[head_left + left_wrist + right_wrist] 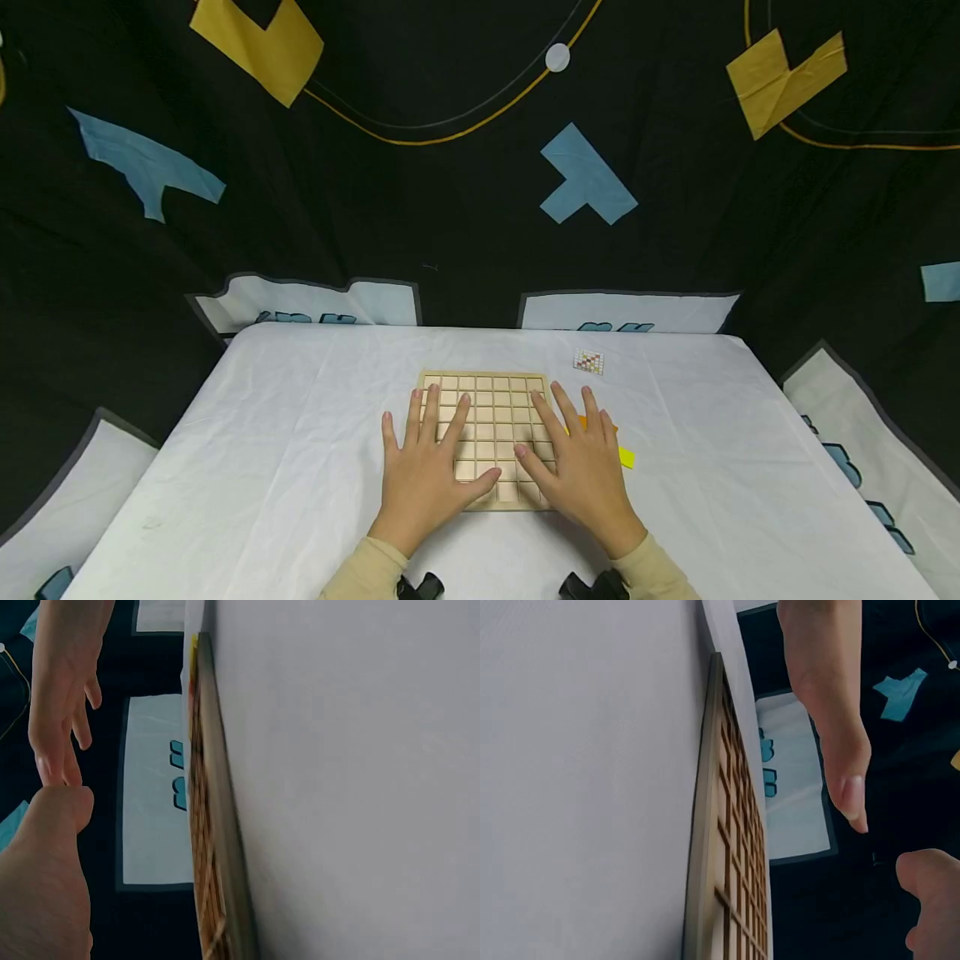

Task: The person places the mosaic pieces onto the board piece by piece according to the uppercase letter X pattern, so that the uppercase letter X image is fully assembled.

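Note:
A light wooden board with a square grid of raised strips lies flat on the white table. Over its left side my left hand hovers palm down, fingers straight and spread. My right hand is held the same way over the board's right side. Both wrist views show a gap between the hands and the board's gridded face; neither holds anything. Partly hidden by the right hand are an orange piece and a yellow piece, whose kind I cannot tell.
A small card with a coloured grid pattern lies behind the board, to the right. The white-covered table extends around the board. Behind it hangs a dark curtain with blue and yellow patches.

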